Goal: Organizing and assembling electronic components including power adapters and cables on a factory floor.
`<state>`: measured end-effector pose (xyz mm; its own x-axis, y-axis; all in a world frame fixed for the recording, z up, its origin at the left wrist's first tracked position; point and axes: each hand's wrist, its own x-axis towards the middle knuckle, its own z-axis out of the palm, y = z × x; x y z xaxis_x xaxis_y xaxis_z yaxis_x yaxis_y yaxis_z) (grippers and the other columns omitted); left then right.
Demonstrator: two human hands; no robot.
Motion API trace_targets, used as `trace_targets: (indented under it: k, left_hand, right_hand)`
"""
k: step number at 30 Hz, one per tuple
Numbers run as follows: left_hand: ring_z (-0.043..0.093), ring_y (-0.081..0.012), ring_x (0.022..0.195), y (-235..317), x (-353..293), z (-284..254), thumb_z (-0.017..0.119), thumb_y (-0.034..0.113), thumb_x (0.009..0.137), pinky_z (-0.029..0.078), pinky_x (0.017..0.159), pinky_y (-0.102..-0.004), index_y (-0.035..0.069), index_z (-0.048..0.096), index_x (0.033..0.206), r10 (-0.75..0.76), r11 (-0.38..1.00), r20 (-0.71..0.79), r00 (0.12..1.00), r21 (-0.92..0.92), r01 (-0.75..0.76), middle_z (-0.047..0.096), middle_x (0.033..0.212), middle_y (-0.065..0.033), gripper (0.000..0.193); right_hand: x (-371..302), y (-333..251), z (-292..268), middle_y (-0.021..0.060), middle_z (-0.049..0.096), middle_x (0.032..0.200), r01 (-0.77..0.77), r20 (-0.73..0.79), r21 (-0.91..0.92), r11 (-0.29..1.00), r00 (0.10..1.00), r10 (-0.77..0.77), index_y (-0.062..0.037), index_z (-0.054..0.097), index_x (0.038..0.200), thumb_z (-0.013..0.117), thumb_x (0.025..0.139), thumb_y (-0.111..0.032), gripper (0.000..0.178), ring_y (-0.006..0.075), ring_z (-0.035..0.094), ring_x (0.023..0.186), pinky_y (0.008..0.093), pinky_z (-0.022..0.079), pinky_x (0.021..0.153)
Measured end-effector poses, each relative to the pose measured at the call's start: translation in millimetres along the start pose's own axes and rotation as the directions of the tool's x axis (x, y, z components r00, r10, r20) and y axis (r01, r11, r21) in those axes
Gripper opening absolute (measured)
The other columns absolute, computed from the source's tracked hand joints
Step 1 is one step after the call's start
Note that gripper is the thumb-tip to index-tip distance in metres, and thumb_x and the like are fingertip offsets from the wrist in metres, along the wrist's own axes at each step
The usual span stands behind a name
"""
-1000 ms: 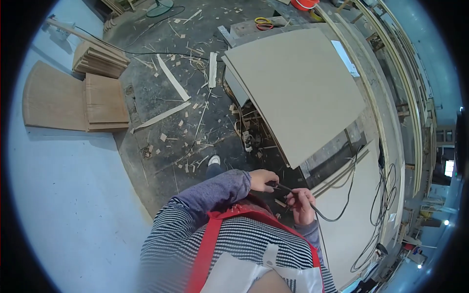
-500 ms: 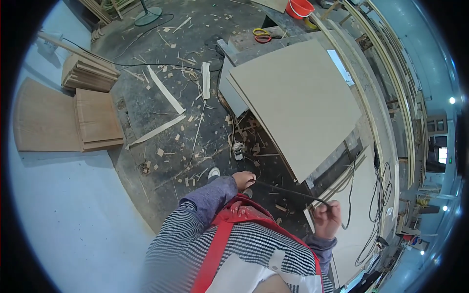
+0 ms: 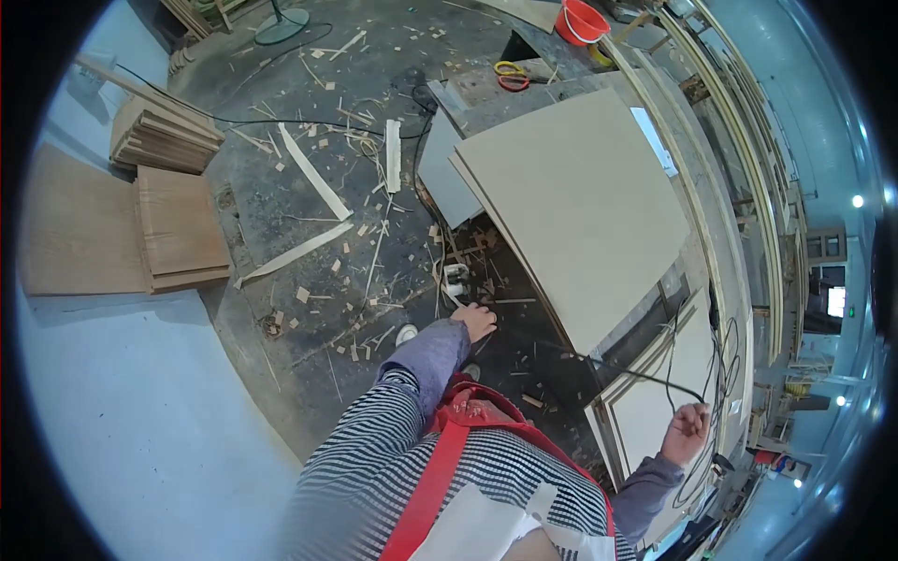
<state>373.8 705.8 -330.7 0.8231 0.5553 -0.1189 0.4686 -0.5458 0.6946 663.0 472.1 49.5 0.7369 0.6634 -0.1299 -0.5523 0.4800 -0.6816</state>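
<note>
Out to the person's right, over the gap between two sets of pale boards, a black cable (image 3: 636,376) runs slantwise in the air, its left stretch fading into the dark floor. The right hand (image 3: 687,432) is raised at the cable's right end, fingers curled in and pinching it near the fingertips. Nearer the middle, the left hand (image 3: 475,322) reaches out above the floor, back upward and fingers bent down; whether it grips anything cannot be told. Just beyond it lies a small white and dark object (image 3: 456,279), too small to make out. Below the cable and the right hand are the lower boards (image 3: 645,407), with thinner loose cords (image 3: 722,369) looping across their right side. Ahead, a large pale panel (image 3: 580,206) tops a stack on a worn workbench (image 3: 472,101), whose far part carries something with yellow and red loops (image 3: 511,76) and, farther on, a red bucket (image 3: 582,23). Leftward, wood scraps litter the dark floor around long pale strips (image 3: 313,173). Against the whitish wall (image 3: 159,393) stand brown wooden panels (image 3: 182,224), and a round green fan-like base (image 3: 281,28) sits at the far end.
</note>
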Motion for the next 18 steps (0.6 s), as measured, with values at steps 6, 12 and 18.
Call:
trace_targets:
  k: [6, 12, 18]
  left_hand:
    - [0.063, -0.0324, 0.091, 15, 12, -20, 0.053, 0.027, 0.088, 0.051, 0.076, -0.0452, 0.007, 0.061, 0.101, -0.061, 0.994, 0.155, 0.986, 0.101, 0.046, 0.064, 0.101, -0.0141, 0.025]
    - [0.065, -0.0334, 0.087, -7, 9, 18, 0.053, 0.025, 0.086, 0.051, 0.076, -0.0465, 0.005, 0.061, 0.101, -0.097, 0.995, 0.098, 0.990, 0.041, 0.094, 0.064, 0.100, -0.0156, 0.026]
    - [0.063, -0.0333, 0.094, -8, 15, 7, 0.052, 0.027, 0.085, 0.050, 0.080, -0.0462, 0.005, 0.060, 0.103, -0.038, 0.998, 0.120, 0.992, 0.058, 0.032, 0.064, 0.101, -0.0156, 0.029]
  right_hand:
    - [-24, 67, -9, 0.0173, 0.062, 0.100, -0.597, -0.314, -0.210, 0.774, 0.791, 0.525, 0.0079, 0.048, 0.122, 0.050, 0.097, -0.022, 0.039, 0.0196, 0.059, 0.073, 0.0290, 0.052, 0.075]
    - [-45, 178, 50, 0.0152, 0.066, 0.101, -0.401, -0.152, -0.904, 0.149, 0.628, 0.763, 0.0056, 0.051, 0.120, 0.051, 0.096, -0.013, 0.030, 0.0172, 0.065, 0.083, 0.0289, 0.053, 0.076]
    - [12, 305, 76, 0.0133, 0.066, 0.092, 0.181, 0.295, -0.955, 0.235, 0.504, 0.812, 0.0017, 0.059, 0.107, 0.055, 0.091, -0.012, 0.022, 0.0183, 0.065, 0.083, 0.0294, 0.051, 0.075]
